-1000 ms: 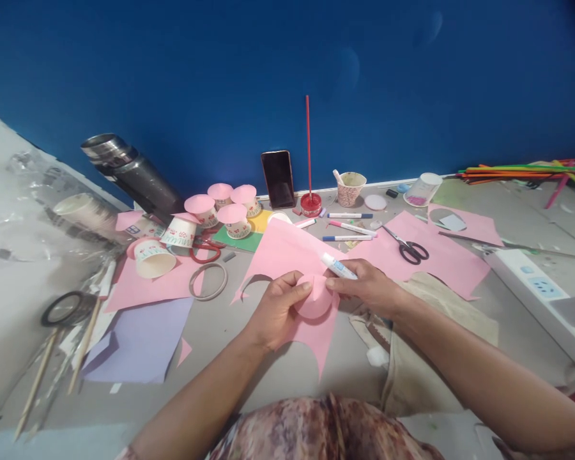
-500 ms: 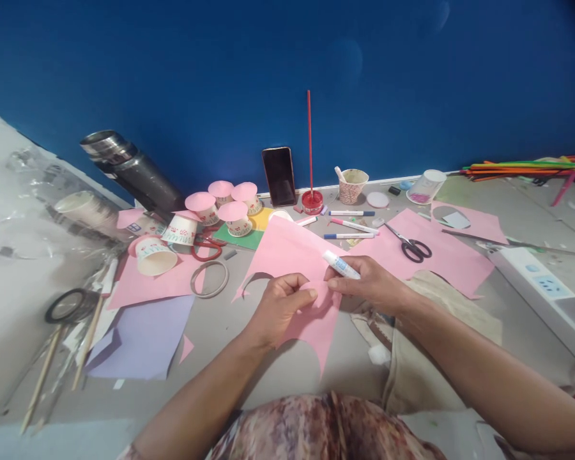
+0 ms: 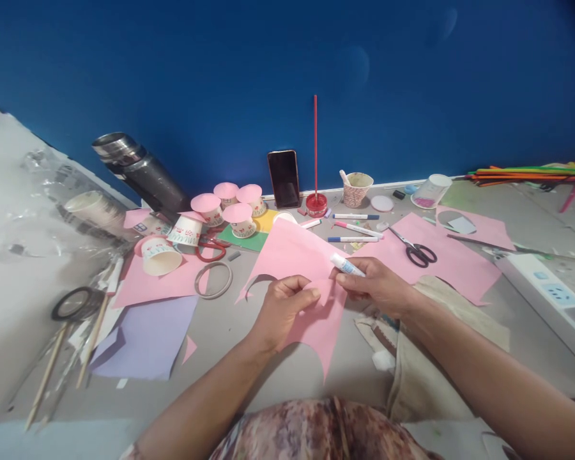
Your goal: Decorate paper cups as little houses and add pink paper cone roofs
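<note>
My left hand [image 3: 282, 310] pinches a small piece of pink paper [image 3: 322, 291] between thumb and fingers. In my right hand [image 3: 381, 284] lies a white glue stick with a blue label [image 3: 349, 265], slanting up to the left. My right fingertips also meet the edge of the small pink piece. Below both hands is a larger pink sheet [image 3: 290, 246] with curved cut-outs along its edges. Beyond it to the left stand several decorated paper cups [image 3: 242, 228] topped with pink paper cones. The small piece's full outline is hard to make out against the sheet.
Black-handled scissors [image 3: 419, 254] rest on another pink sheet [image 3: 460, 271]. Markers [image 3: 355, 216] lie near a propped phone [image 3: 283, 180] and a red stick in a round base [image 3: 316, 204]. Left are a tape roll [image 3: 197, 281], purple paper [image 3: 144, 345] and a flask [image 3: 148, 176]; right, a power strip [image 3: 546, 287].
The whole view has shifted slightly, so things sit a little further right. Both hands keep their grip on the pink paper and the glue stick, with little movement.
</note>
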`<state>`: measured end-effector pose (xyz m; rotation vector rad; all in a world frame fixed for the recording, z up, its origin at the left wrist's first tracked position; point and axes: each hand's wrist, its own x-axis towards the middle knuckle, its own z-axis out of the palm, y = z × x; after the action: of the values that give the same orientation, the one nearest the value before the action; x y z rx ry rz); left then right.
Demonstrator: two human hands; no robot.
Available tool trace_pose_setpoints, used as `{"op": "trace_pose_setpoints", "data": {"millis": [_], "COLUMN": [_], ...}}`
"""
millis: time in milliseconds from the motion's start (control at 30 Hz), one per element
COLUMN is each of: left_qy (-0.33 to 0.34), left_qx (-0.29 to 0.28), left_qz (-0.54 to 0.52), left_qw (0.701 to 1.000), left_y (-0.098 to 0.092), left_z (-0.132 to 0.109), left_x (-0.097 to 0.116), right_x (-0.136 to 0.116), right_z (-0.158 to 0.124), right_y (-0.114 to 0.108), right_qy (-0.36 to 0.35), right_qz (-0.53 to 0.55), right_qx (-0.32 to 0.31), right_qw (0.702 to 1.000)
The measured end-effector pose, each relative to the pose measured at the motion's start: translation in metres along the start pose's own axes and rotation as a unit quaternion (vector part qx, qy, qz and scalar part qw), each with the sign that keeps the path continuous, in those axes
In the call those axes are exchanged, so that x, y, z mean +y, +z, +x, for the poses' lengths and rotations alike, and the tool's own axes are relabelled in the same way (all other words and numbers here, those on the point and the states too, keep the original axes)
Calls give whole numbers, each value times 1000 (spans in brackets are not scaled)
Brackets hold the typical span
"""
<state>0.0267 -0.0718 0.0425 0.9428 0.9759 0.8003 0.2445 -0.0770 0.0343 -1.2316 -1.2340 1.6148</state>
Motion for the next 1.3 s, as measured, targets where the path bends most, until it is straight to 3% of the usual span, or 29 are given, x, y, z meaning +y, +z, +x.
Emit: {"op": "trace_pose_setpoints", "data": {"millis": [133, 333, 433, 600, 733, 867, 1067, 1300], "left_qy": [1, -59, -76, -49, -30, 7, -2, 32], "left_qx": [-5, -34, -27, 6, -13, -22, -43, -21], "left_qz": [-12, -78, -92, -94, -55, -3, -142, -87], "left_qw": [1000, 995, 992, 994, 998, 1000, 989, 995], "left_y": [-1, 4, 7, 4, 1, 0, 4, 1], "left_z": [2, 1, 1, 3, 2, -1, -2, -5], "left_x": [-2, 1, 3, 4, 2, 0, 1, 6], "right_x": [1, -6, -8, -8, -3, 0, 0, 1], "right_z": [1, -2, -2, 2, 3, 2, 3, 4], "right_y": [-1, 5, 6, 4, 3, 5, 2, -1], "right_qy": [10, 48, 21, -17, -14, 4, -22, -43], "right_qz": [-13, -1, 16, 77, 42, 11, 35, 40], "right_qx": [-5, -22, -12, 5, 24, -4, 21, 12], "right_qw": [1000, 999, 1000, 997, 999, 1000, 999, 998]}}
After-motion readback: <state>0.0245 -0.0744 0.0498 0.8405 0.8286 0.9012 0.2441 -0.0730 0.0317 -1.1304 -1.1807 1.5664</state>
